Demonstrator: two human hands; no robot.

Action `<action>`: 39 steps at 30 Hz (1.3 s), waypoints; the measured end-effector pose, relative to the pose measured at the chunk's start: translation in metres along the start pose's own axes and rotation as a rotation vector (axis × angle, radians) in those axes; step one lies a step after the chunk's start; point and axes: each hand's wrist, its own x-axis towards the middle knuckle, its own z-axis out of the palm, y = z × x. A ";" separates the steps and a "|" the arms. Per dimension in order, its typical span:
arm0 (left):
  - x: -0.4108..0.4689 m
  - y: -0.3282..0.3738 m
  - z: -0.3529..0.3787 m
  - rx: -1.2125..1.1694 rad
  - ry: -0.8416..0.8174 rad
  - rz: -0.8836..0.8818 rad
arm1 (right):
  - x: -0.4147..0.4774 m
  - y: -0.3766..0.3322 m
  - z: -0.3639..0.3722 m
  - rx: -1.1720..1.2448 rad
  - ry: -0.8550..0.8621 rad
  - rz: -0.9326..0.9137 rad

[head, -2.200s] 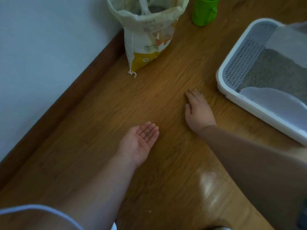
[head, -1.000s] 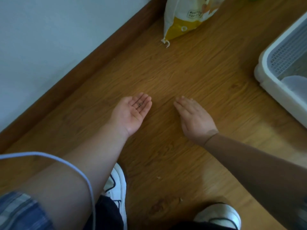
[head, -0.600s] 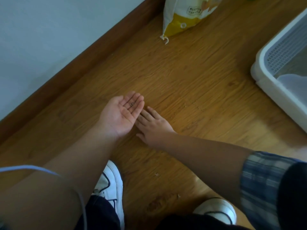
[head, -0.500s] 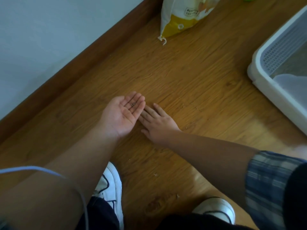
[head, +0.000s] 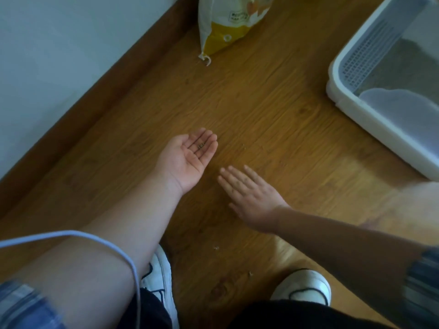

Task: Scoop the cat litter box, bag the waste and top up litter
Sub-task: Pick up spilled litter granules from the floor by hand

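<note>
Left hand (head: 187, 157) lies back-down on the floor (head: 273, 110), palm up, fingers straight and together. It grips nothing; a few dark litter grains (head: 201, 146) sit loose on the finger bases. Right hand (head: 249, 193) is flat, palm down, fingers spread slightly and empty. It is low over the floor or touching it; blur stops me telling which.

The relation that matters: the stray specks (head: 243, 146) lie on the floor just ahead of the right fingertips and just right of the left fingertips, in the gap between the two hands. The right hand is nearer by a little. The open palm sits to the left of the specks, so I judge the next move is a right-to-left brush into the left palm.

More crumbs (head: 216, 247) lie behind the right hand, near the white shoe (head: 306, 283), close to my body.

The litter box (head: 332, 74) is well apart, up and to the right, with grey litter (head: 408, 62) inside. The litter bag (head: 228, 27) stands at the top by the wall. I judge this is spill cleanup, with the palm's grains not yet dumped.
</note>
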 end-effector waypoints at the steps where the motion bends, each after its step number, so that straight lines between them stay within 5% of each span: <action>1: 0.001 0.000 0.001 -0.001 -0.005 -0.002 | -0.011 -0.012 0.006 0.025 -0.031 -0.068; 9: 0.000 -0.014 0.004 0.020 -0.012 -0.045 | -0.030 0.033 0.033 -0.070 -0.117 -0.172; 15: -0.002 -0.030 -0.001 0.035 0.016 -0.057 | -0.016 0.052 0.017 -0.052 -0.014 0.031; 24: 0.009 -0.029 0.000 0.034 0.022 -0.034 | -0.065 0.019 0.040 0.112 -0.052 -0.125; 39: 0.017 -0.040 0.013 0.043 -0.006 -0.075 | -0.028 0.070 0.001 0.243 0.102 0.272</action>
